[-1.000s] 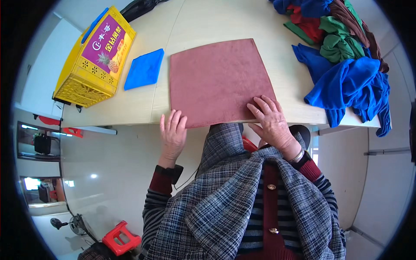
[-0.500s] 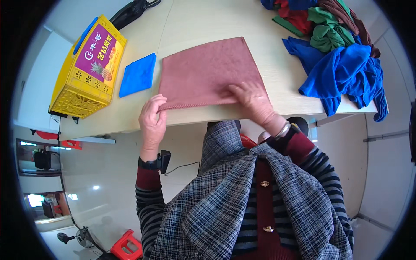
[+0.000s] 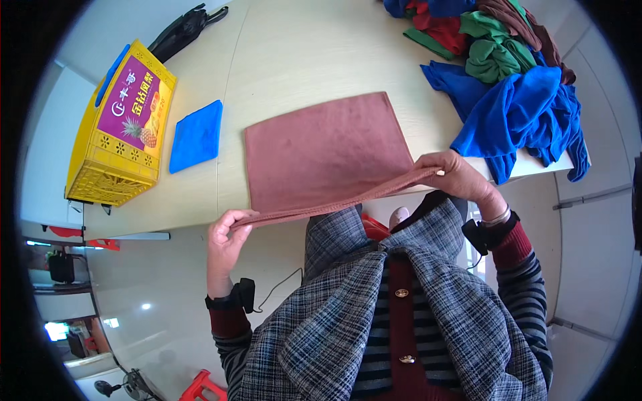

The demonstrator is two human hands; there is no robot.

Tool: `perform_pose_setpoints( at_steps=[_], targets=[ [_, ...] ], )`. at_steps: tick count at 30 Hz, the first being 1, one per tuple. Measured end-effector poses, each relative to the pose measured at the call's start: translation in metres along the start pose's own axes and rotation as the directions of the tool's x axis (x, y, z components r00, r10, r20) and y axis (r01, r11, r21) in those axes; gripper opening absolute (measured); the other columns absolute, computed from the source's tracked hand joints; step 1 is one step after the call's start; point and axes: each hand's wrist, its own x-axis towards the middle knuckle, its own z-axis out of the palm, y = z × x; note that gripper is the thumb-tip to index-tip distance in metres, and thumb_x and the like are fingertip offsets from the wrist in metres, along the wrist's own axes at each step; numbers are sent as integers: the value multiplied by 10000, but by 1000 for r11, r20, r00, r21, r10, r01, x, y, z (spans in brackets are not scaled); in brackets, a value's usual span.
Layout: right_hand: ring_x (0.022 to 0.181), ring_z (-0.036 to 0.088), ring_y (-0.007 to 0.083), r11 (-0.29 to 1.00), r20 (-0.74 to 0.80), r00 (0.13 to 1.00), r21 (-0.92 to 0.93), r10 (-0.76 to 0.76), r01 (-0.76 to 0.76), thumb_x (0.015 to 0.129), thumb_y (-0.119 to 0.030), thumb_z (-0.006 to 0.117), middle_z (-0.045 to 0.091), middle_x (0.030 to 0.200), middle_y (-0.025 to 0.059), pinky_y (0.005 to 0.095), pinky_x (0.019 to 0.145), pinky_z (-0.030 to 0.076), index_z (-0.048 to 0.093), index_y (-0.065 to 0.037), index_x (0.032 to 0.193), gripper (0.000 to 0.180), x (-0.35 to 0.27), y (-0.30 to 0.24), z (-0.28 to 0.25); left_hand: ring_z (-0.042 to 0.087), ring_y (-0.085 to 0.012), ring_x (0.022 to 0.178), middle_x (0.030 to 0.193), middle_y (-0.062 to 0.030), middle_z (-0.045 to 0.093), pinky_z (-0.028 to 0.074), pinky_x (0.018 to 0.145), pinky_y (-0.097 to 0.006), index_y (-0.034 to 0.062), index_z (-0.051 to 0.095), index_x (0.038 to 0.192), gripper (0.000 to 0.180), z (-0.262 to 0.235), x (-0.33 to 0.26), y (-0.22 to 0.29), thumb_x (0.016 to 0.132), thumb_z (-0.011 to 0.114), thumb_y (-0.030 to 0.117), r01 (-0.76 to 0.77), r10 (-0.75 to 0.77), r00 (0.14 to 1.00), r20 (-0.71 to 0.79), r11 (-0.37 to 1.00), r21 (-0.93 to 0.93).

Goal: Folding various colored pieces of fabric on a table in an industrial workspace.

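Observation:
A dusty-pink cloth [image 3: 328, 147] lies flat across the near part of the table, and its near edge is lifted past the table's front edge. My left hand [image 3: 224, 242] pinches the near left corner between thumb and fingers. At the near right corner my right hand [image 3: 458, 175] is closed on the same cloth. The raised edge sags a little between the two hands and shows more than one layer. To the left lies a folded bright blue cloth [image 3: 195, 137], apart from both hands.
A yellow plastic crate [image 3: 114, 167] with a purple and yellow panel stands at the table's left. Behind it lies a black bag-like item [image 3: 184, 33]. A heap of crumpled blue [image 3: 528, 110], green [image 3: 498, 53] and red cloths covers the right side. A red stool [image 3: 204, 387] is on the floor.
My right hand has gone from lying on the cloth to gripping its right corner. Both hands have drawn the near edge up and toward me. The view has shifted slightly.

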Motion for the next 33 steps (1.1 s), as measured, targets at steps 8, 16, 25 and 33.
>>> perform_pose_setpoints(
  at_steps=[8,16,25,33],
  targets=[
    [878,642,86,968,-254,939,162,230,-193,956,-174,675,722,959,27,261,781,533,712,-17,1134,241,102,33,-22,538,-43,819,888,23,648,457,722,-230,1,669,1019,153,1,127,-36,958,671,142,64,-125,963,-238,966,-250],
    [825,703,248,960,-427,870,-18,246,-280,877,-304,692,746,902,156,370,793,539,726,-16,1083,355,135,98,-6,532,-45,798,848,-12,658,469,716,-254,-25,641,969,199,16,180,-100,966,659,173,116,-140,962,-236,987,-115],
    [756,654,196,913,-497,823,-131,277,-387,928,-372,668,709,861,96,312,709,518,701,4,1115,420,129,81,-8,577,-98,769,837,-81,688,489,718,-310,-33,631,1072,254,19,186,-105,956,659,191,110,-83,956,-282,991,81],
    [671,600,142,934,-505,786,204,358,-294,944,-365,678,668,790,42,292,589,472,641,-6,1187,435,67,63,19,611,-129,768,838,-73,686,495,724,-316,-8,517,1359,462,38,116,-62,972,654,203,232,-119,899,-421,946,227]
  ],
)
